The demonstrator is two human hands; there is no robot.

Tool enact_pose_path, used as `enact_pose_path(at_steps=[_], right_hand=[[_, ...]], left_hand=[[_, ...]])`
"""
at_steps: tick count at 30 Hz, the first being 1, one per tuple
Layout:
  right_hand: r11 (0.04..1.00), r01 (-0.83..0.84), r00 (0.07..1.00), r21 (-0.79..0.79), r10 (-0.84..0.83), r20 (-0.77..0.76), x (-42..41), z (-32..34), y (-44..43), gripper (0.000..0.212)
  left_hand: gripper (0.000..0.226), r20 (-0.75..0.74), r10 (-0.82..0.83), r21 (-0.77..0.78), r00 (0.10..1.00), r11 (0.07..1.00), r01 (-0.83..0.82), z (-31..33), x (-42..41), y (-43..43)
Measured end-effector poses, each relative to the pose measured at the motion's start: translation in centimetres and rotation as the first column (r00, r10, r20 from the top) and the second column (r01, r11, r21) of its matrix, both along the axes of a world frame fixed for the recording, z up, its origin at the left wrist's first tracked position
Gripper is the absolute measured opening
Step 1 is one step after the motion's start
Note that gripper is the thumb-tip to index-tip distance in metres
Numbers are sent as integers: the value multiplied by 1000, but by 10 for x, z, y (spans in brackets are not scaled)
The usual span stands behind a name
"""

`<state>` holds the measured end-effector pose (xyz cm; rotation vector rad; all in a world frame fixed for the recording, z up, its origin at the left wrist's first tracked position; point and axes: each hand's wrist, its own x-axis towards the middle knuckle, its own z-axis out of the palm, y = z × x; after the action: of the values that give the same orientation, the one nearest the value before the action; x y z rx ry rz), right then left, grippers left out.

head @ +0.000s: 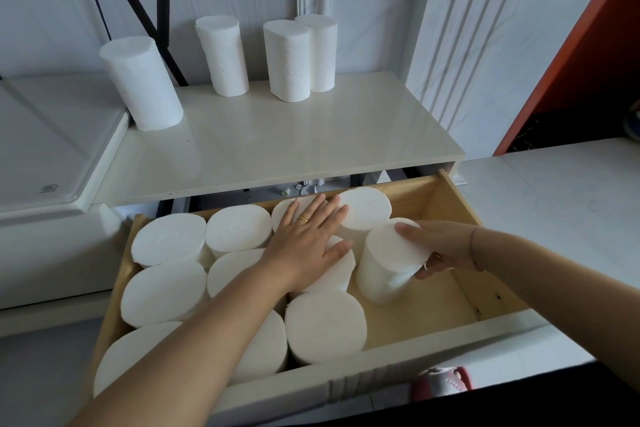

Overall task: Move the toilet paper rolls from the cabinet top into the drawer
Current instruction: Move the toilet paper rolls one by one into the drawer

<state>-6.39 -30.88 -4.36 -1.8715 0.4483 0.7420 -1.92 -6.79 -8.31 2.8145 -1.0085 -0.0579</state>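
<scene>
The wooden drawer [446, 198] stands pulled open below the cream cabinet top [284, 146]. Several white toilet paper rolls [166, 243] stand packed upright in its left and middle parts. My right hand [440, 248] grips one tilted roll [391, 260] from its right side, inside the drawer's right part. My left hand [308, 239] lies flat, fingers spread, on top of the packed rolls in the middle. Several rolls stand on the cabinet top: one at the left [142, 83], one behind [223, 55], and a pair [287, 61] further right.
The right part of the drawer floor [436, 298] is bare wood. A white appliance lid [52, 135] adjoins the cabinet on the left. A white counter [554, 198] lies to the right, with an orange panel [588, 45] above it. A red and white object [443, 381] sits below the drawer front.
</scene>
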Motion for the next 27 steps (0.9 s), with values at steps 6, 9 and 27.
enact_pose_path(at_steps=[6, 9, 27], right_hand=[[996, 88, 996, 26, -88, -3, -4, -3, 10, 44], [991, 125, 992, 39, -124, -25, -4, -6, 17, 49], [983, 125, 991, -135, -119, 56, 5, -14, 31, 72]], left_hand=[[76, -1, 1, 16, 1000, 1000, -1, 0, 0, -1], [83, -6, -12, 13, 1000, 1000, 12, 2, -1, -1], [70, -9, -74, -29, 997, 997, 74, 1, -2, -5]])
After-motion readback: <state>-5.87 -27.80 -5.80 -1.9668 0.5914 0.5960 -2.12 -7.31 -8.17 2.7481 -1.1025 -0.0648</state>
